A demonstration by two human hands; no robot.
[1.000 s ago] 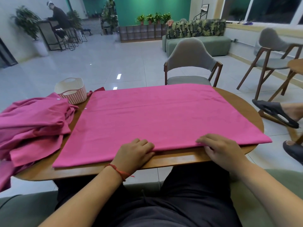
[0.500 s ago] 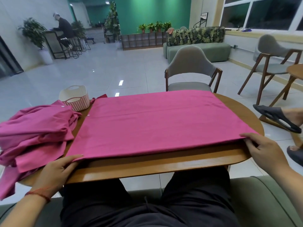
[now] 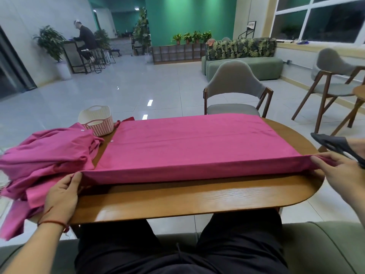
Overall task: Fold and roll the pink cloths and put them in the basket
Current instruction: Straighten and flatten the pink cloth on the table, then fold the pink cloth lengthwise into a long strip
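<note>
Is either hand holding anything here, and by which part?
Both hold the spread pink cloth: the left hand pinches its near left corner, the right hand its near right corner.

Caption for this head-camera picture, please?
Left hand and right hand pinch the near corners of a pink cloth on a wooden table.

Glossy tiled floor (image 3: 122, 91), green wall (image 3: 189, 18), grey chair (image 3: 235, 89), dark windows (image 3: 324, 18).

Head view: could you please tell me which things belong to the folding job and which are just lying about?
Job: spread cloth, pinched at its near corners by left hand and right hand; cloth pile; basket; table.
Lying about: grey chair; sofa; potted plants; sandal.
</note>
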